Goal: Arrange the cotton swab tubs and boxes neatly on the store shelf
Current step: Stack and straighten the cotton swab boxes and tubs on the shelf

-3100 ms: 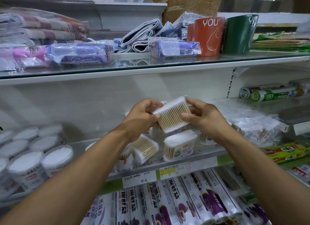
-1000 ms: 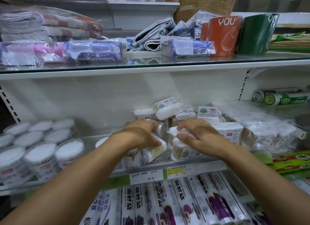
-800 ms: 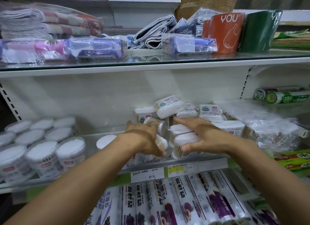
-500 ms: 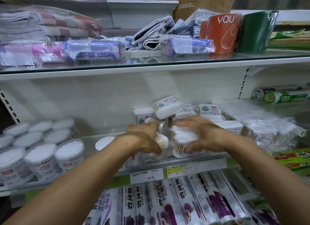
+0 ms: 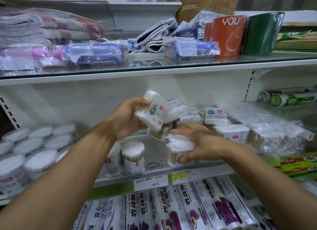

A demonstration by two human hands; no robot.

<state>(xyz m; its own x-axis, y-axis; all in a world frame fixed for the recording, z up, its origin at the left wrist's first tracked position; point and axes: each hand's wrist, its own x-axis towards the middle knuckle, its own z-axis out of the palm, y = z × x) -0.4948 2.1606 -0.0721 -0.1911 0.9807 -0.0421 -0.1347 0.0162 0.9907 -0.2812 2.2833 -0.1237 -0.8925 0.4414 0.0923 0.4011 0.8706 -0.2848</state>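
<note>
My left hand [image 5: 126, 120] grips a clear box of cotton swabs [image 5: 153, 112] and holds it lifted above the middle shelf [image 5: 197, 169], tilted. My right hand [image 5: 197, 142] grips a second swab box [image 5: 178, 148] low at the shelf's front. Behind the hands more swab boxes [image 5: 216, 117] lie in a loose pile. Two round swab tubs [image 5: 133, 157] stand under my left wrist. Several flat round tubs [image 5: 34, 154] fill the shelf's left end.
Clear plastic-wrapped packs [image 5: 267, 132] lie to the right of the boxes. Price labels [image 5: 151, 181] hang on the shelf edge above plastic wrap rolls [image 5: 188, 207]. The glass shelf [image 5: 154, 67] above carries towels, wrapped packs and orange and green rolls.
My left hand has lifted a swab box up off the pile, uncovering two round tubs beneath. My right hand stays low on its box.
</note>
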